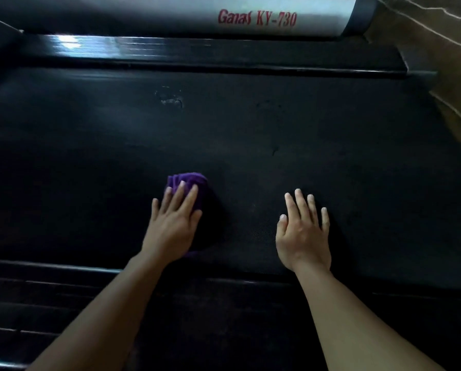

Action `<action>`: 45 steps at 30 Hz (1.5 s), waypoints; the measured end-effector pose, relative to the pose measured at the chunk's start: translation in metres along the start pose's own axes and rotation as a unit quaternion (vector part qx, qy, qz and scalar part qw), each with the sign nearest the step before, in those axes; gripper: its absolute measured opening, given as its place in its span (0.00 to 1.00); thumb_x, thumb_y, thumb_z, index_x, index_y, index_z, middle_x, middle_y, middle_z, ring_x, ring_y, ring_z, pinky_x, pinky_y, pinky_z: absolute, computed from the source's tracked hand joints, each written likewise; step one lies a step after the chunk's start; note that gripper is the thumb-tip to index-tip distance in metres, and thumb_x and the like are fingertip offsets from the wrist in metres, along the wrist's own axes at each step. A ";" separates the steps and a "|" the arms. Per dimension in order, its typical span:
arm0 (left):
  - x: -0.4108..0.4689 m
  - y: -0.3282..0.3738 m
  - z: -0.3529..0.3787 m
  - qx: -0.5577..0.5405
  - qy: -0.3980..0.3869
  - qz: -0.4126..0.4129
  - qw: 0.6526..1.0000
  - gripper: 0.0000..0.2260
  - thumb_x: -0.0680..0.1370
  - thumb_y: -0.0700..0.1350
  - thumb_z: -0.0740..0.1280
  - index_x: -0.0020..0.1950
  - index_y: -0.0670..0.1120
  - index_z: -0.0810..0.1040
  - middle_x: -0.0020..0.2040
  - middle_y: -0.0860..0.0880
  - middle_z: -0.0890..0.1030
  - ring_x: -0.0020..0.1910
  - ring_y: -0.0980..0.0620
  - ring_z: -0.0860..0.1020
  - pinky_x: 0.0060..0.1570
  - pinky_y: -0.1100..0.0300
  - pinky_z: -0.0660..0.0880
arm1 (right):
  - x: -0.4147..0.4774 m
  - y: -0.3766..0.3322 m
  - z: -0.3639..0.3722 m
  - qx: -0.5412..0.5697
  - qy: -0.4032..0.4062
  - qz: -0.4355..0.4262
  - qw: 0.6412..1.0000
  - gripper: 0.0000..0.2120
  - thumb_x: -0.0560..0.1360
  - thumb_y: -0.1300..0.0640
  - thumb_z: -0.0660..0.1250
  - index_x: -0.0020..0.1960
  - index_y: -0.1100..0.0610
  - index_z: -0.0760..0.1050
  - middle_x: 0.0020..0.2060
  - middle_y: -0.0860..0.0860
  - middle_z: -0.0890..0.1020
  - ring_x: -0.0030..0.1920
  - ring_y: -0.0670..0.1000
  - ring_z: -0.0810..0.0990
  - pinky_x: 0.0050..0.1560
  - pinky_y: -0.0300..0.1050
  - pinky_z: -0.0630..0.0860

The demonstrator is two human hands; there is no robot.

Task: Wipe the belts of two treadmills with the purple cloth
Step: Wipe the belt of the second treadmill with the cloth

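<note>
- Left hand (174, 223) pressed palm-down on the purple cloth (187, 183), fingers (190, 198) extended and laid flat over it, not curled around it.
- Purple cloth bunched beneath that hand, showing past the fingertips and again as a sliver near the wrist, resting on the treadmill belt (250, 124) just left of centre.
- Right hand (302, 231) flat on the belt near the cloth but apart from it, fingers spread, holding nothing.
- Both bare forearms reaching in from the bottom edge, across the near side rail (63, 269).
- Dark belt filling most of the view, a pale scuff mark (170, 99) well beyond the left hand.
- Glossy black far side rail (197, 49) at the belt's far edge.
- Silver frame tube (250, 17) behind it, lettered "Ganas KY-730" in red.
- Brown floor (443, 62) at upper right.
</note>
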State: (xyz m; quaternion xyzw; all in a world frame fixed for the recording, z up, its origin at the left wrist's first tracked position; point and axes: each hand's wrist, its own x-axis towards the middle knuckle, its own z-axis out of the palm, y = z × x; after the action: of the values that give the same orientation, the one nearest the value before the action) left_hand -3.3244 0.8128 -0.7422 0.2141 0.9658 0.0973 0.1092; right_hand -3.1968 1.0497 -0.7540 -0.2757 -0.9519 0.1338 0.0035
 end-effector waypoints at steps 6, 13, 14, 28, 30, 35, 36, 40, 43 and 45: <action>0.072 0.023 -0.007 -0.037 0.010 -0.050 0.998 0.27 0.83 0.56 0.52 0.80 0.54 0.47 0.81 0.48 0.46 0.79 0.41 0.43 0.76 0.43 0.43 | 0.000 0.000 -0.001 -0.015 0.001 -0.003 1.000 0.27 0.83 0.48 0.43 0.81 0.48 0.49 0.81 0.47 0.48 0.80 0.50 0.43 0.79 0.56 0.39; 0.045 0.119 0.016 0.008 0.001 0.117 0.993 0.26 0.83 0.56 0.51 0.80 0.54 0.49 0.81 0.48 0.48 0.79 0.42 0.44 0.76 0.42 0.44 | 0.002 -0.001 0.001 -0.017 0.010 0.000 1.000 0.29 0.80 0.46 0.41 0.80 0.48 0.53 0.81 0.46 0.51 0.81 0.49 0.45 0.79 0.56 0.42; 0.030 0.122 0.020 0.013 -0.009 0.138 0.990 0.26 0.83 0.56 0.50 0.80 0.54 0.48 0.81 0.49 0.47 0.79 0.43 0.43 0.75 0.43 0.42 | 0.002 -0.001 0.001 -0.018 0.007 0.001 1.000 0.29 0.80 0.46 0.41 0.80 0.48 0.53 0.81 0.46 0.51 0.80 0.49 0.45 0.79 0.55 0.41; 0.070 -0.014 -0.009 -0.031 0.029 -0.057 0.997 0.27 0.83 0.54 0.55 0.80 0.54 0.50 0.81 0.45 0.49 0.79 0.40 0.46 0.75 0.41 0.47 | 0.002 0.000 0.004 -0.028 0.013 0.000 1.000 0.29 0.80 0.45 0.39 0.81 0.47 0.51 0.81 0.46 0.49 0.80 0.49 0.44 0.79 0.56 0.41; 0.095 0.009 -0.010 -0.034 0.024 -0.057 0.998 0.27 0.83 0.55 0.54 0.80 0.53 0.48 0.81 0.46 0.47 0.79 0.40 0.44 0.76 0.42 0.45 | 0.002 0.000 0.004 -0.036 0.012 0.001 0.999 0.29 0.80 0.45 0.39 0.81 0.47 0.51 0.81 0.46 0.49 0.80 0.49 0.44 0.79 0.56 0.42; 0.091 0.092 0.003 -0.019 0.009 0.059 0.998 0.27 0.83 0.55 0.54 0.80 0.54 0.49 0.81 0.47 0.48 0.79 0.41 0.44 0.76 0.45 0.45 | 0.002 -0.002 0.001 -0.035 0.006 0.003 0.999 0.29 0.80 0.45 0.39 0.81 0.47 0.51 0.81 0.45 0.48 0.80 0.48 0.44 0.79 0.55 0.41; 0.077 0.104 0.008 -0.017 0.010 0.087 0.996 0.27 0.83 0.55 0.54 0.80 0.54 0.50 0.81 0.47 0.48 0.79 0.42 0.45 0.76 0.45 0.45 | 0.001 -0.001 0.001 -0.031 0.006 0.002 0.999 0.30 0.80 0.45 0.39 0.81 0.47 0.51 0.81 0.45 0.48 0.80 0.48 0.43 0.79 0.55 0.41; 0.015 0.101 0.022 -0.015 -0.020 0.136 0.990 0.27 0.82 0.58 0.50 0.80 0.58 0.46 0.81 0.51 0.45 0.79 0.46 0.41 0.77 0.46 0.42 | 0.003 -0.001 0.002 -0.019 0.007 0.008 1.000 0.30 0.80 0.45 0.41 0.81 0.47 0.52 0.81 0.45 0.49 0.80 0.47 0.44 0.79 0.54 0.40; -0.014 0.059 0.022 -0.004 -0.019 0.120 0.993 0.28 0.79 0.62 0.43 0.79 0.59 0.45 0.80 0.53 0.43 0.79 0.48 0.40 0.75 0.46 0.41 | 0.003 -0.001 0.004 -0.014 0.016 0.006 1.000 0.29 0.80 0.45 0.43 0.81 0.48 0.54 0.81 0.46 0.51 0.80 0.49 0.46 0.79 0.55 0.41; -0.019 0.026 0.015 -0.013 -0.004 0.084 0.996 0.29 0.78 0.62 0.44 0.79 0.59 0.48 0.80 0.53 0.45 0.79 0.47 0.43 0.75 0.45 0.44 | 0.003 0.000 0.004 -0.019 0.019 0.002 1.000 0.30 0.80 0.45 0.41 0.80 0.48 0.54 0.81 0.46 0.52 0.80 0.50 0.46 0.79 0.56 0.42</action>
State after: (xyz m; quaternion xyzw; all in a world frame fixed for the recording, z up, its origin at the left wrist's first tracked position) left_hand -3.2937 0.8299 -0.7472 0.2930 0.9428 0.1176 0.1071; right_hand -3.1995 1.0499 -0.7585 -0.2802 -0.9534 0.1109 0.0157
